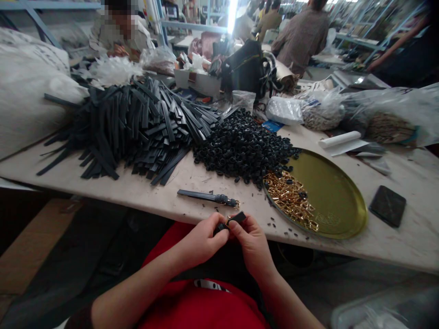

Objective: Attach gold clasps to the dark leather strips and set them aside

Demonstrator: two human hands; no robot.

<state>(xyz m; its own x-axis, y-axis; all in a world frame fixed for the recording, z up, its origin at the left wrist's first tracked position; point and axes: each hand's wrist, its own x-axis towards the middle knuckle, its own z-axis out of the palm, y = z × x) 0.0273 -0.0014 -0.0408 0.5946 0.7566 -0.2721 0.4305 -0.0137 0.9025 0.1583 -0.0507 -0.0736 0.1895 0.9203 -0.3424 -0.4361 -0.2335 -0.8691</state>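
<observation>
Item, one black strap (239, 218), short and folded as we saw it: held between our two hands at the front edge of the counter (420, 201), a glint of gold metal beside it.
Item, left hand (210, 235): grip closed, thumb and fingers pinching the strap's darker, lower end.
Item, right hand (253, 238): grip closed, thumb laid on the strap near its raised flat end.
Item, one buckled strap (206, 196): lay flat on the counter just beyond our hands, gold buckle (236, 204) toward the right.
Item, black strips (137, 123), a large tangled pile: at the left of the counter.
Item, small black loops (243, 144), one heap: touched the pile and reached the tray's rim.
Item, one round tray (329, 192), gold-green: to the right, with gold buckles (290, 198) and a few loops gathered on its left side.
Item, one dark flat rectangular object (388, 205): right of the tray, kind not certain.
Item, white paper (343, 141), partly rolled: behind the tray.
Item, plastic bags (387, 114), and one black bag (243, 68): along the back.
Item, one seated person (120, 34): across the counter, far left.
</observation>
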